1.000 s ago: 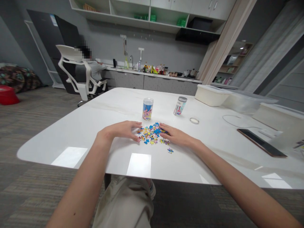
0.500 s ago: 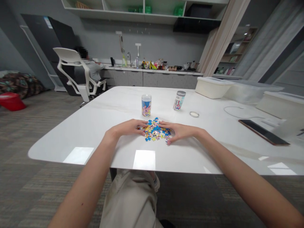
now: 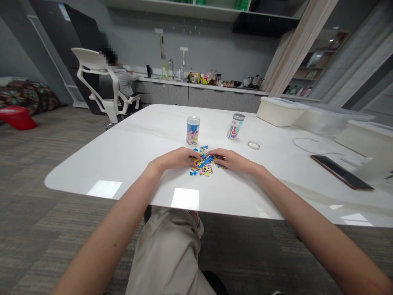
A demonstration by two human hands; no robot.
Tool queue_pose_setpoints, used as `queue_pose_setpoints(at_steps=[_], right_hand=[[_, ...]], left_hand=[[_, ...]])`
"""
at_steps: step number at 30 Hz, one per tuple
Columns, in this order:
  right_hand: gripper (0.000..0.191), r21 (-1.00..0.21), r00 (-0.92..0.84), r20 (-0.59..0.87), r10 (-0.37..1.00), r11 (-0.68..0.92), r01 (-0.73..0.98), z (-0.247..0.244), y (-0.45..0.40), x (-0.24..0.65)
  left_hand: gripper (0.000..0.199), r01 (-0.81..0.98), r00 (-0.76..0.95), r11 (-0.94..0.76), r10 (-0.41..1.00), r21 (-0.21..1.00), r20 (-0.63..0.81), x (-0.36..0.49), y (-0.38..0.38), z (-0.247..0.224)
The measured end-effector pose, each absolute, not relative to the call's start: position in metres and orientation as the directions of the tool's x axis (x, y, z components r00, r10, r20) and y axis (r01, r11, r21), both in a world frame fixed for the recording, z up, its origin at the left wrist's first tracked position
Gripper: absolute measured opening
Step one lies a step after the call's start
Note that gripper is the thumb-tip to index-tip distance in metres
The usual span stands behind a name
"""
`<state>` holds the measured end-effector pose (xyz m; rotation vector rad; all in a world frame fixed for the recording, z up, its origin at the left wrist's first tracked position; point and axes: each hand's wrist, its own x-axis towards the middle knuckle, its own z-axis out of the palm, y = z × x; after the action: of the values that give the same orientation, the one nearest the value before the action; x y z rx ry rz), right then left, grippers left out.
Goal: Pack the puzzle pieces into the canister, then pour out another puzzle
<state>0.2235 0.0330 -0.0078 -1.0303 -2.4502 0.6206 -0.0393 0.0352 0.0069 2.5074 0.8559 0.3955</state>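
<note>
Room: grey-walled kitchen, from where I stand, with a kitchen counter along the back and a grey-sleeved person on a white-framed chair.
Worktop: white, glossy, rounded at its near left corner.
Puzzle pieces: one loose heap, blue, yellow and pink, near the worktop's front edge, between the two hands.
Left hand: at the heap's left side, fingers curved over its edge; grip with thumb and fingers slightly apart.
Right hand: at the heap's right side, fingertips among the pieces; grip likewise apart, thumb below the fingers.
Printed canister: clear-topped, blue and pink, upright just behind the heap.
Second canister: grey-lidded, pale with coloured print, farther back, to the right.
Ring: pale, flat, on the worktop near the second canister.
Dark flat device: far right, near a white cable.
Lidded tub: cream, at the back right, beside a clear bin.
</note>
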Motion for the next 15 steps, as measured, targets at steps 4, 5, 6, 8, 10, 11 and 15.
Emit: queue_pose_setpoints(at_steps=[4,5,6,8,10,11,15], right_hand=[[0.034,-0.510,-0.635,0.275,0.722,0.669,0.540,-0.010,0.036,0.225],[0.034,-0.518,-0.631,0.283,0.722,0.669,0.533,-0.010,0.037,0.226],[0.034,-0.530,-0.625,0.288,0.726,0.664,0.527,-0.010,0.037,0.226],[0.033,-0.561,-0.606,0.297,0.738,0.649,0.514,-0.009,0.037,0.226],[0.032,-0.587,-0.588,0.301,0.751,0.632,0.507,-0.008,0.036,0.227],[0.032,-0.590,-0.580,0.303,0.756,0.627,0.509,-0.008,0.036,0.227],[0.032,-0.518,-0.576,0.332,0.747,0.655,0.550,-0.009,0.038,0.230]], left_hand=[[0.027,0.467,0.754,-0.716,0.629,0.518,0.189,-0.036,0.032,0.007],[0.025,0.461,0.753,-0.723,0.625,0.514,0.203,-0.036,0.032,0.007],[0.024,0.461,0.748,-0.729,0.626,0.505,0.220,-0.036,0.032,0.008],[0.020,0.477,0.728,-0.738,0.636,0.477,0.256,-0.038,0.033,0.009],[0.018,0.502,0.705,-0.741,0.649,0.447,0.284,-0.041,0.036,0.009],[0.018,0.519,0.695,-0.738,0.658,0.432,0.289,-0.043,0.037,0.009],[0.021,0.608,0.636,-0.692,0.718,0.389,0.283,-0.052,0.044,0.006]])
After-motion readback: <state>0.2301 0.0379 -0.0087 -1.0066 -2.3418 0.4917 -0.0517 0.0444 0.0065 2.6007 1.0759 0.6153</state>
